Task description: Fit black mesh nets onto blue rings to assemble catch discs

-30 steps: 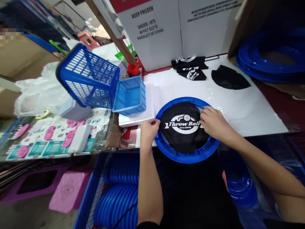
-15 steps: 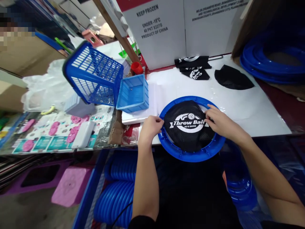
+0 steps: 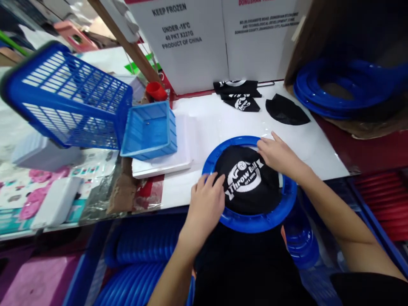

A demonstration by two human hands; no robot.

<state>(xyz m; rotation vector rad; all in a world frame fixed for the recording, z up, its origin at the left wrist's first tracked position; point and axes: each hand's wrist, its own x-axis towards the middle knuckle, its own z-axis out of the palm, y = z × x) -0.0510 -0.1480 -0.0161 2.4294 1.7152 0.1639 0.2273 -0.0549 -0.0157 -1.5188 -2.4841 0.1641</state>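
A blue plastic ring (image 3: 255, 224) lies at the front edge of the white work surface, partly overhanging it. Inside it sits a black mesh disc (image 3: 264, 193) with white "Throw Ball" print, its lettering slanting up to the right. My left hand (image 3: 208, 202) is curled over the ring's left rim, fingertips at the mesh's edge. At the upper right of the ring, my right hand (image 3: 279, 155) has its fingers closed at the rim beside the mesh; its thumb and any pinched fabric are largely hidden. A narrow gap shows between mesh and ring along the top and right.
Further back lie folded black printed mesh pieces (image 3: 237, 94) and a black mesh piece (image 3: 285, 110). Blue rings (image 3: 334, 108) are stacked at right. A light-blue bin (image 3: 149, 131) and blue basket (image 3: 79, 91) stand left. More blue rings (image 3: 140, 246) sit below the table.
The mesh disc's print has turned counterclockwise. My left hand has gone from a pinch to curling over the left rim; my right hand has shifted toward the ring's top. The view has swung right.
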